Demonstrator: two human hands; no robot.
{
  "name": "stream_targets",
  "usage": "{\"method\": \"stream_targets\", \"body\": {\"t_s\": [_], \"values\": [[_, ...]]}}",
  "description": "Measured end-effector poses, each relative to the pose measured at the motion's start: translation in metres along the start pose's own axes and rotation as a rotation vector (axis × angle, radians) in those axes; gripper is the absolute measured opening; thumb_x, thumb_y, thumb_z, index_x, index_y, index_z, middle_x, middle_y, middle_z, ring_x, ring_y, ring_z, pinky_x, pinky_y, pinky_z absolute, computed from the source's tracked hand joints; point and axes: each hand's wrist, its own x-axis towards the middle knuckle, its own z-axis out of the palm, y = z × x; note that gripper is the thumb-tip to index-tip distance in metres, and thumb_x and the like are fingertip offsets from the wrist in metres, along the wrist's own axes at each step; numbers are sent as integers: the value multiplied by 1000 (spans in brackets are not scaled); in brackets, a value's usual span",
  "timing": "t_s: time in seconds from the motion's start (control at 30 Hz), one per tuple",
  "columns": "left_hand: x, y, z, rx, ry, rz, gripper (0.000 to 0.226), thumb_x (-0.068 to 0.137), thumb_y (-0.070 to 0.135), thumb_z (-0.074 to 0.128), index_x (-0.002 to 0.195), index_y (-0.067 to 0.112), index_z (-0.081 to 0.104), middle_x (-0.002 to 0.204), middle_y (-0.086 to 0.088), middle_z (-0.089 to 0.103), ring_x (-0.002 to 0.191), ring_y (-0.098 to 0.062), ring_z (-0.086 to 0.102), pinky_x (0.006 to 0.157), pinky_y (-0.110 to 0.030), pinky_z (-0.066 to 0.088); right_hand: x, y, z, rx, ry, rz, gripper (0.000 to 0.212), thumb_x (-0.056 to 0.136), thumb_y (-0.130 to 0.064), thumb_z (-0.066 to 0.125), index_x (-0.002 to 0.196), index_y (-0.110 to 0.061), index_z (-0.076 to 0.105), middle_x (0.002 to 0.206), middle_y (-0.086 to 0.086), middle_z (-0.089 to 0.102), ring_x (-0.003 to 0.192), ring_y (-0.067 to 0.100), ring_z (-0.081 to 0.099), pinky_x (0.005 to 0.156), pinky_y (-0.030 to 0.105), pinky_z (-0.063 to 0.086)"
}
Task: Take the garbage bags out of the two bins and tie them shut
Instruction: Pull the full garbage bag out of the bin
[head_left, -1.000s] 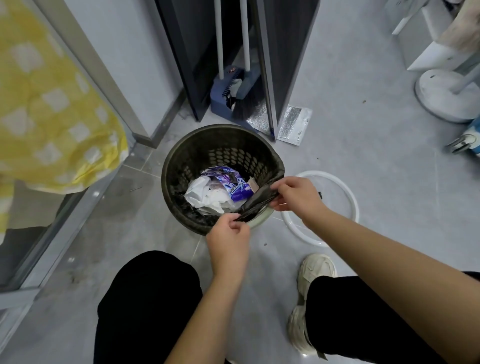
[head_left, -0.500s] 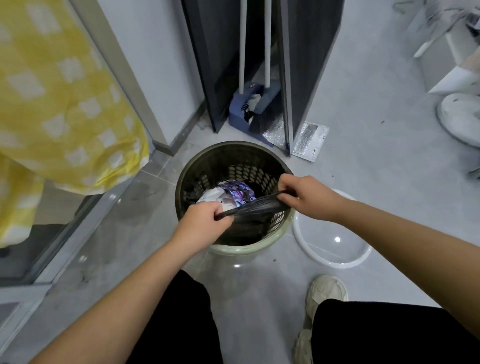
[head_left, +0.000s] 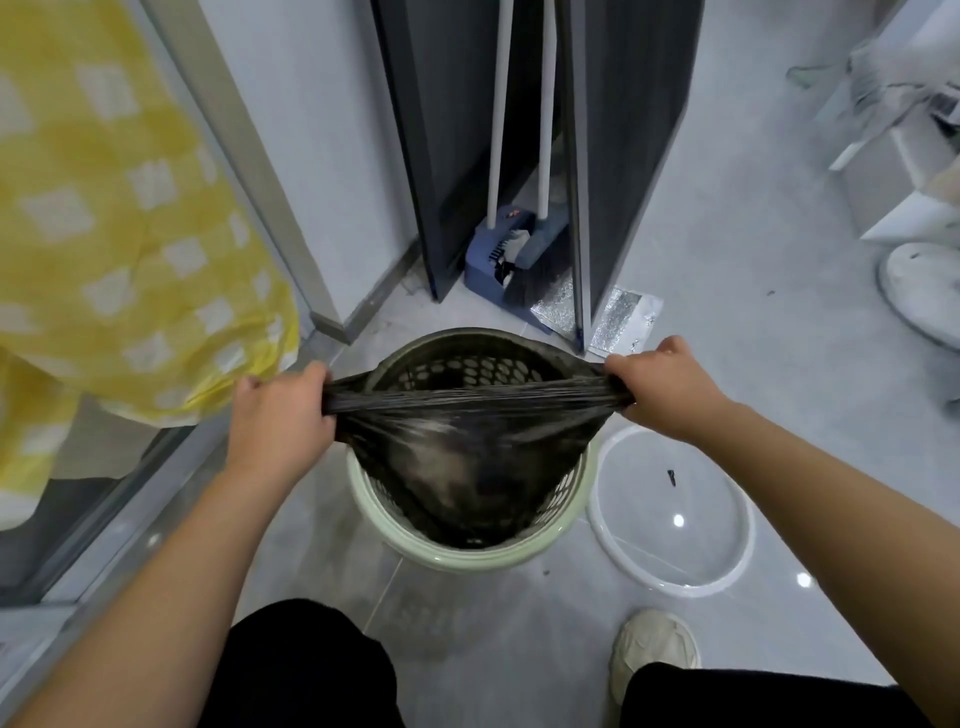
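Fingers (head_left: 314, 376) of the left hand (head_left: 280, 415) and the right hand (head_left: 665, 387) are curling tight around opposite ends of the black garbage bag (head_left: 467, 447), stretching its mouth taut left to right over the perforated bin (head_left: 467, 560). The bag's body is hanging inside the bin. A white ring (head_left: 675, 584) is lying on the floor (head_left: 727, 260) just right of the bin.

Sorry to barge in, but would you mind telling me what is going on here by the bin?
A person is bent over a perforated bin on the floor. The left hand and right hand each grip one end of the black garbage bag at its mouth, pulling it taut across the bin. The bag's body sits inside the bin; it is not yet lifted out or tied. A white ring lies on the floor beside the bin.
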Motion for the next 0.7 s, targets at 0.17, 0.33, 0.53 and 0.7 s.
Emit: {"method": "stream_targets", "body": {"t_s": [0.17,0.33,0.53,0.7], "values": [[23,8,-4,180,-107,-108,30,84,28,54,114,22,52,70,-2,64,72,-25,59,84,-37,29,15,-5,8,-138,-76,184,42,79,-11,49,118,-23,40,73,-4,61,74,25,59,92,38,28],[34,14,-6,200,-219,-153,32,88,25,47,120,22,50,79,-4,63,83,-26,59,94,-39,33,28,-13,4,-212,-237,293,14,80,-13,47,92,-20,46,69,-5,45,79,24,54,102,45,23],[33,18,-8,119,-226,-191,25,88,18,46,110,12,53,98,-12,62,92,-29,56,71,-33,41,38,-7,-2,207,-178,489,16,83,-23,48,70,-14,46,72,2,50,74,28,49,77,33,36],[28,20,3,-296,41,-187,44,86,9,49,130,13,50,102,-15,66,87,-34,59,63,-35,44,41,1,5,574,42,670,21,88,-21,44,81,-9,60,80,9,63,76,32,56,61,29,37]]}}
